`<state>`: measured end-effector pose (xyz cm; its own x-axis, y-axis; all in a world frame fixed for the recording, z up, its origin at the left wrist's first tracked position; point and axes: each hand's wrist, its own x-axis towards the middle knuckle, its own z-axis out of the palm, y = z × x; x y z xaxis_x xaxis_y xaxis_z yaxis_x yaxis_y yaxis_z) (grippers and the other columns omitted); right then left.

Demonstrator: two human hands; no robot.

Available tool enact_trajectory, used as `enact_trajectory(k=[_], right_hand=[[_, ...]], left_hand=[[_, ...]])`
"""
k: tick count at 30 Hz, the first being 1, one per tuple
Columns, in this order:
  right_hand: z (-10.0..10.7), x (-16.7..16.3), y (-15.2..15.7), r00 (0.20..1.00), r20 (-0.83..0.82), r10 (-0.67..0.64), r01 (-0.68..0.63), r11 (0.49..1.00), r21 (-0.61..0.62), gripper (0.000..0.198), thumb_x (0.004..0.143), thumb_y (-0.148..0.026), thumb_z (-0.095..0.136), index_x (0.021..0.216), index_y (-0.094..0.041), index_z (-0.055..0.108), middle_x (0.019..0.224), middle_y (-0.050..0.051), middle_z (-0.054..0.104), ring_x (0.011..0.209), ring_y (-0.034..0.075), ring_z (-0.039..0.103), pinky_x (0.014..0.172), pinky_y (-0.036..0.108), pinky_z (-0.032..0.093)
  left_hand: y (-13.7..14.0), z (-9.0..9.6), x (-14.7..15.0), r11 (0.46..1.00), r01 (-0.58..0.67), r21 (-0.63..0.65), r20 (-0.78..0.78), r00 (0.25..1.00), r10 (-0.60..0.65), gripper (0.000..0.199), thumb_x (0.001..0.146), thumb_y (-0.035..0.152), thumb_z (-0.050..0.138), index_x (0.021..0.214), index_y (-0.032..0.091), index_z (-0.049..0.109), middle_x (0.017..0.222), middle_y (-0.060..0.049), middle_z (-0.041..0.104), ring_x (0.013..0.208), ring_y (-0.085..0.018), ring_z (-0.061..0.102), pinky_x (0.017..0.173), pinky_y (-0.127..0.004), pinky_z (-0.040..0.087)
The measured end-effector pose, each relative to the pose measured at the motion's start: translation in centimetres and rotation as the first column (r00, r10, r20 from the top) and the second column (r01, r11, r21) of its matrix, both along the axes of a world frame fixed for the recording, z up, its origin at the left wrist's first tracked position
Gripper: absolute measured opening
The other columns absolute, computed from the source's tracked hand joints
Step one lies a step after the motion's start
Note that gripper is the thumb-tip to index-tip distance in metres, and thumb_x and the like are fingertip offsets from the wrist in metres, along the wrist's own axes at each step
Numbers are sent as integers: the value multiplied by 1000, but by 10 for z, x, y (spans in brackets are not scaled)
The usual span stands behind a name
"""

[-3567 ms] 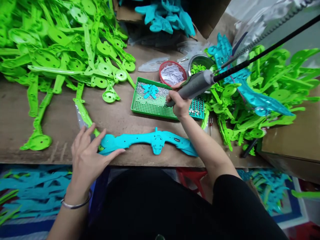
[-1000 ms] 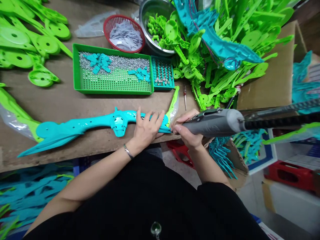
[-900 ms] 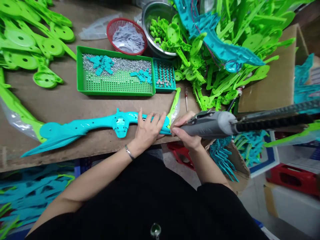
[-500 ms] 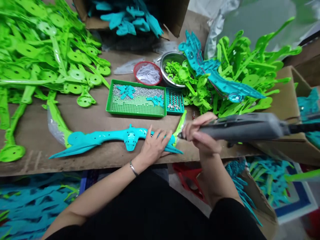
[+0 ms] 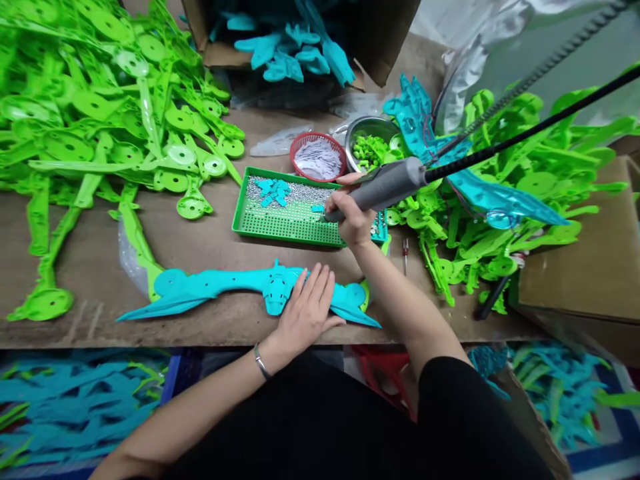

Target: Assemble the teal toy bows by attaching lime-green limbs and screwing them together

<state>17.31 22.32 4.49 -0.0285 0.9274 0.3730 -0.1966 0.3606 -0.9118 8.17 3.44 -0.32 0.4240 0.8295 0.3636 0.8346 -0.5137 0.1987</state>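
My left hand [image 5: 306, 310] lies flat with its fingers stretched out on a blue plastic toy bow body [image 5: 230, 280], right of its raised middle piece. Green limbs show at both ends of the body; the left green limb [image 5: 137, 233] bends upward. My right hand [image 5: 354, 217] is wrapped round a grey electric screwdriver [image 5: 387, 185] with a cord and coil at its back end. Its tip points left over a green perforated tray [image 5: 280, 230] holding small screws and small blue pieces. Whether a screw is on the tip cannot be made out.
Green plastic parts [image 5: 95, 103] are heaped at the left, more [image 5: 505, 180] at the right. Behind the tray stand a red basket [image 5: 317, 159] of pale strips and a metal bowl [image 5: 367, 123]. A small screwdriver [image 5: 405, 253] and cardboard boxes [image 5: 575, 247] are at the right.
My right hand has carried the electric screwdriver from the bow's right end up and left over the tray. My left hand has stayed on the bow, its fingers now flatter. The view has shifted slightly.
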Motion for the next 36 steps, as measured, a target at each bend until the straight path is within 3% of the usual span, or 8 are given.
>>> enact_trajectory(k=[5, 14, 20, 23, 28, 32, 36], right_hand=[[-4, -8, 4, 1000, 22, 18, -18, 1000, -2, 31, 76, -47, 74, 74, -24, 53, 52, -9, 51, 46, 10, 51, 53, 28, 45], [-5, -13, 8, 993, 119, 5, -5, 1000, -1, 30, 78, -44, 71, 96, -24, 57, 52, -10, 49, 44, 10, 49, 51, 29, 44], [6, -13, 6, 996, 89, -2, 0, 1000, 27, 32, 78, -46, 71, 96, -27, 52, 52, -11, 50, 43, 11, 49, 50, 29, 43], [28, 3, -16, 996, 88, -14, 12, 1000, 16, 33, 80, -49, 71, 95, -28, 51, 54, -11, 50, 45, 10, 50, 53, 29, 46], [58, 52, -84, 988, 143, 63, -55, 997, -57, 27, 82, -42, 75, 96, -30, 56, 54, -10, 50, 43, 11, 49, 46, 29, 44], [52, 82, -128, 982, 176, 73, -49, 990, -134, 22, 83, -35, 75, 100, -31, 61, 57, -8, 57, 47, 14, 55, 48, 32, 46], [39, 90, -139, 985, 172, 22, 3, 990, -144, 25, 82, -37, 76, 99, -31, 59, 57, -8, 57, 48, 15, 56, 51, 33, 49]], left_hand=[[0, -4, 1, 1000, 2, -20, 37, 999, -1, 88, 92, 64, 57, 148, -2, 42, 151, -27, 51, 147, -37, 43, 123, -53, 31], [0, -3, -1, 999, 19, -30, 19, 1000, -19, 91, 90, 65, 59, 147, -4, 42, 152, -28, 49, 147, -37, 43, 122, -53, 33], [0, -2, -1, 997, 22, -69, 52, 998, -19, 90, 91, 64, 57, 150, -2, 40, 152, -27, 49, 148, -37, 41, 123, -54, 33], [1, 1, -2, 994, 33, -106, 56, 998, -27, 86, 92, 62, 57, 152, 2, 41, 154, -27, 47, 149, -38, 39, 123, -56, 31], [1, 3, -3, 985, 49, -168, 87, 996, -34, 82, 93, 61, 56, 153, 7, 41, 156, -26, 45, 150, -39, 37, 123, -59, 27], [2, 2, -3, 987, 52, -153, 94, 995, -38, 81, 94, 62, 54, 151, 6, 44, 155, -27, 46, 149, -39, 38, 124, -58, 26], [2, 2, -4, 985, 55, -163, 100, 994, -40, 81, 94, 62, 54, 153, 8, 41, 155, -27, 45, 150, -40, 36, 124, -59, 25]])
